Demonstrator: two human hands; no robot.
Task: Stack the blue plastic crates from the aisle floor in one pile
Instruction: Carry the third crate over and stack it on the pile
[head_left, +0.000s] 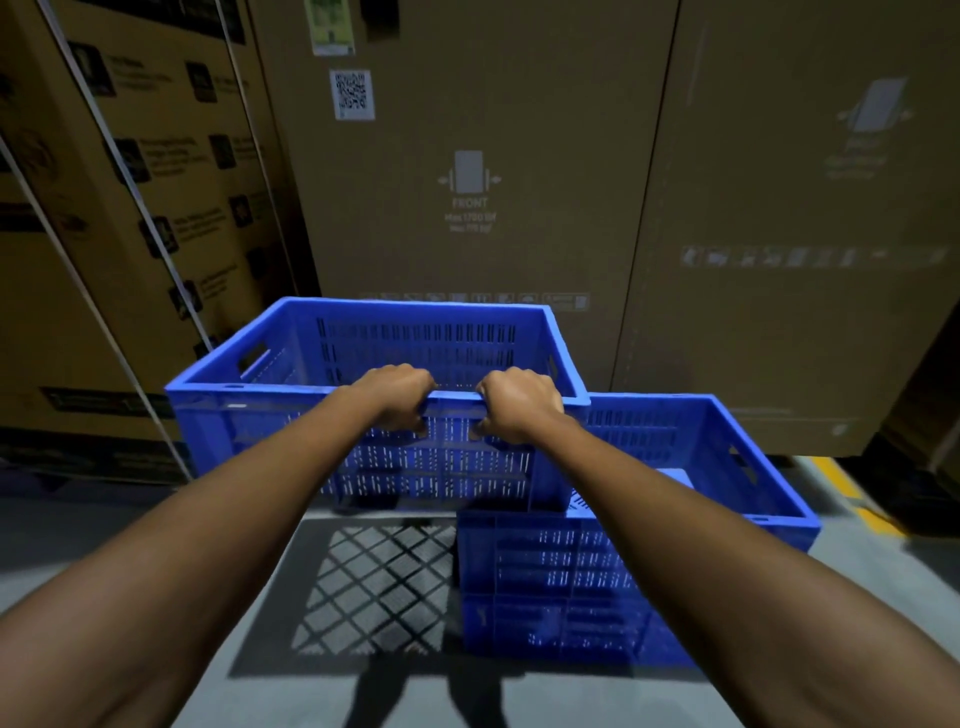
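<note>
- Left hand (397, 397) and right hand (519, 402) were clenched on the lifted blue crate's (374, 364) near rim; it hung airborne, left of the floor crate (623, 571)
- Risk: such a one-sided hold might let it tilt and snag that rim

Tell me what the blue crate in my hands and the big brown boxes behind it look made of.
Held crate: looks like moulded plastic, uniform blue, slightly glossy rim, slotted walls. Boxes: apparently cardboard, matte brown with printed handling symbols and a stuck-on code label.
</note>
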